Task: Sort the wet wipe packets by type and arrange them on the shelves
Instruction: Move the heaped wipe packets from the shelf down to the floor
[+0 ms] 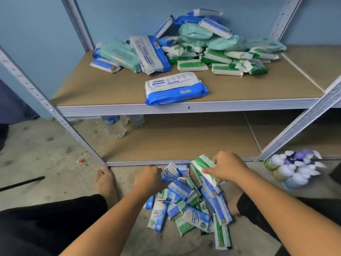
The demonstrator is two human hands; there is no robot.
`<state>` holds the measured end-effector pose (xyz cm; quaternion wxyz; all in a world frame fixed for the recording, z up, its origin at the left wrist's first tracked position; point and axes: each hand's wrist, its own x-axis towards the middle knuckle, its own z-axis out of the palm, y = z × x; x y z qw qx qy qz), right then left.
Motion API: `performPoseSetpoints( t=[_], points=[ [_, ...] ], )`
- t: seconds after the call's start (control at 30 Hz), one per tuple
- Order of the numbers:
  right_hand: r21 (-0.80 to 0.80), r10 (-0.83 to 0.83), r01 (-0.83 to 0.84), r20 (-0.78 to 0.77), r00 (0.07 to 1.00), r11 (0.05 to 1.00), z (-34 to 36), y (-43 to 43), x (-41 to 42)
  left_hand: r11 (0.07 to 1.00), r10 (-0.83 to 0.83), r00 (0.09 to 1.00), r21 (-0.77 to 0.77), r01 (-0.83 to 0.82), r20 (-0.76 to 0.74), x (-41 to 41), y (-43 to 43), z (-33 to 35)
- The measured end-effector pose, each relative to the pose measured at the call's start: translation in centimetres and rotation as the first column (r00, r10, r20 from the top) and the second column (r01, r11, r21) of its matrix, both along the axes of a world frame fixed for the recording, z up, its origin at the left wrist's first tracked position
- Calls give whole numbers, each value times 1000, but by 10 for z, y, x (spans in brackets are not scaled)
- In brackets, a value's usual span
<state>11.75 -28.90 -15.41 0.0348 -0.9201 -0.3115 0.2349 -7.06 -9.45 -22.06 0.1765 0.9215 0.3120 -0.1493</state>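
Several small blue and green wipe packets (190,206) lie in a loose pile on the floor between my feet. My left hand (147,177) grips a small blue packet (169,172) at the pile's top. My right hand (227,166) holds a stack of green-and-white packets (202,164) upright. On the upper shelf (103,89) a large blue and white packet (175,88) lies alone near the front edge. Behind it sits a mixed heap of blue, teal and green packets (195,47).
The lower shelf (184,141) holds two clear water bottles (116,126) at its back left. Grey metal uprights (55,113) frame the shelves. A bundle of white and purple items (295,169) lies on the floor at right. My bare left foot (106,180) rests by the shelf corner.
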Motion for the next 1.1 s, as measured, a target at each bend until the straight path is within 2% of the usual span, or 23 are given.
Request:
performPoseSetpoints(
  t=[0.17,0.43,0.57,0.67,0.8,0.97,1.03,1.1],
  points=[
    [-118,-61,53,-62,996,992,-58,-1,-16,916,292,952,-258,-306,-91,-26,-13,-70],
    [-277,-226,175,-165,960,945,-144,-15,-30,785,586,809,-217,-580,-41,-36,-49,-126],
    [-306,-262,203,-166,951,930,-169,-20,-35,817,547,827,-130,-561,-134,-33,-55,-140],
    [-289,-304,250,-161,939,924,-184,-21,-42,881,459,879,-64,-469,-131,-30,-50,-154],
    [-277,-283,212,-251,926,937,-194,-20,-52,877,356,918,-279,-392,-173,-22,-48,-169],
    [-258,-264,195,-269,926,946,-186,-16,-52,909,318,930,-221,-354,-183,-20,-48,-161],
    [-244,-248,188,-246,937,951,-175,-14,-47,896,345,929,-250,-368,-130,-15,-50,-153],
    [-213,-252,206,-221,942,955,-160,-10,-41,843,402,915,-383,-377,-15,-1,-53,-136]
  ],
)
